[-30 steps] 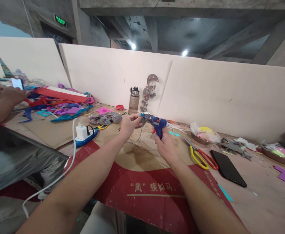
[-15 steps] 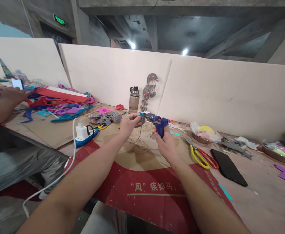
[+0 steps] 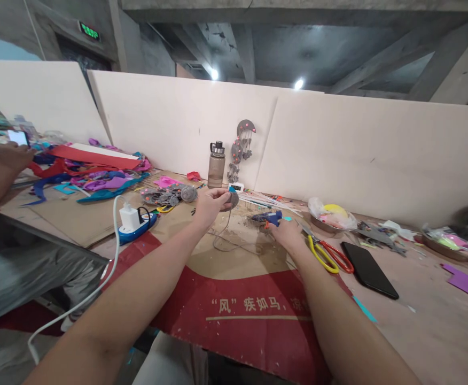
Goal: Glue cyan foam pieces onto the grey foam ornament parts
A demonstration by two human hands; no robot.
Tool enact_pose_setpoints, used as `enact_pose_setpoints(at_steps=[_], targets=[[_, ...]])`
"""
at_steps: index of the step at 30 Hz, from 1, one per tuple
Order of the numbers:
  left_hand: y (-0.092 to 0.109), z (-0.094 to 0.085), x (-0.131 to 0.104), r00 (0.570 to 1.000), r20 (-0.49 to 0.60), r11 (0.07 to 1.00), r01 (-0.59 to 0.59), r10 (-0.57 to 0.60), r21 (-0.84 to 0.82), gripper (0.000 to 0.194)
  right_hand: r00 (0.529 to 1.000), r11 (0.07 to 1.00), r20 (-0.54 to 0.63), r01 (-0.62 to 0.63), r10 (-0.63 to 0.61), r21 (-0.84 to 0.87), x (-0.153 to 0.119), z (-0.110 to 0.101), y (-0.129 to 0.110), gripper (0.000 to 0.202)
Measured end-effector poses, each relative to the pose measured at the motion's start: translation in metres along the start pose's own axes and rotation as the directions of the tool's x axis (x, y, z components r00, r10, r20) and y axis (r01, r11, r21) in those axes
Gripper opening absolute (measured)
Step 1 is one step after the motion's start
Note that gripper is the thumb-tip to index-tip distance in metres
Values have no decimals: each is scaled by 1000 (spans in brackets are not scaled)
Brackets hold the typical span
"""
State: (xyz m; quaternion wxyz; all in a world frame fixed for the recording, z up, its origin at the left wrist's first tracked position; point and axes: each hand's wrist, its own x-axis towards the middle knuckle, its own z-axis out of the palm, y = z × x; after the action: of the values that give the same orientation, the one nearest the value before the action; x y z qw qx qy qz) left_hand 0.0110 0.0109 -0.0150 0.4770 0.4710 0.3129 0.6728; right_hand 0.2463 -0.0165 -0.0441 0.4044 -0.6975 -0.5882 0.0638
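Note:
My left hand (image 3: 213,207) pinches a small round grey felt piece (image 3: 233,200), with a bit of blue showing at its top edge. A thin grey cord hangs from the piece and curls over the cardboard (image 3: 202,262). To the right, my right hand (image 3: 288,233) is closed around the handle of a blue hot glue gun (image 3: 273,217). The gun is low at the table surface, its nozzle turned left; part of the handle is hidden by my fingers. Scissors (image 3: 325,255) with one yellow and one red handle lie beside my right wrist.
A water bottle (image 3: 217,166) stands behind my left hand. Left are grey felt pieces (image 3: 164,194), a power strip (image 3: 138,227) and colored scraps (image 3: 106,179). A black phone (image 3: 369,270) and a bowl (image 3: 330,224) lie right. Another person's hand (image 3: 9,158) is far left.
My right hand has lowered the glue gun from beside the felt piece down to the table, moving slightly right. My left hand still holds the felt piece.

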Motion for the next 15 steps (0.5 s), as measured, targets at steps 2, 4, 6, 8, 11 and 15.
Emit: enact_pose_setpoints(at_steps=[2, 4, 6, 8, 11, 15], targets=[[0, 2, -2, 1000, 8, 999, -25, 25, 38, 26, 983, 998, -181, -2, -11, -70, -3, -6, -4, 28], [0, 5, -6, 997, 21, 992, -75, 73, 106, 22, 969, 998, -242, 58, -52, 21, -9, -10, -20, 28], [1, 7, -12, 989, 45, 967, -147, 141, 206, 17, 985, 950, -130, 146, -113, 277, -18, -6, -44, 21], [3, 10, -18, 973, 84, 919, -230, 214, 321, 11, 988, 813, 17, 117, -153, 570, -29, 4, -66, 25], [5, 13, -26, 946, 148, 845, -323, 287, 427, 10, 966, 576, 173, -33, -190, 817, -44, 22, -88, 35], [6, 17, -29, 953, 143, 854, -304, 268, 422, 10, 973, 500, 170, -71, -154, 863, -47, 27, -88, 34]])
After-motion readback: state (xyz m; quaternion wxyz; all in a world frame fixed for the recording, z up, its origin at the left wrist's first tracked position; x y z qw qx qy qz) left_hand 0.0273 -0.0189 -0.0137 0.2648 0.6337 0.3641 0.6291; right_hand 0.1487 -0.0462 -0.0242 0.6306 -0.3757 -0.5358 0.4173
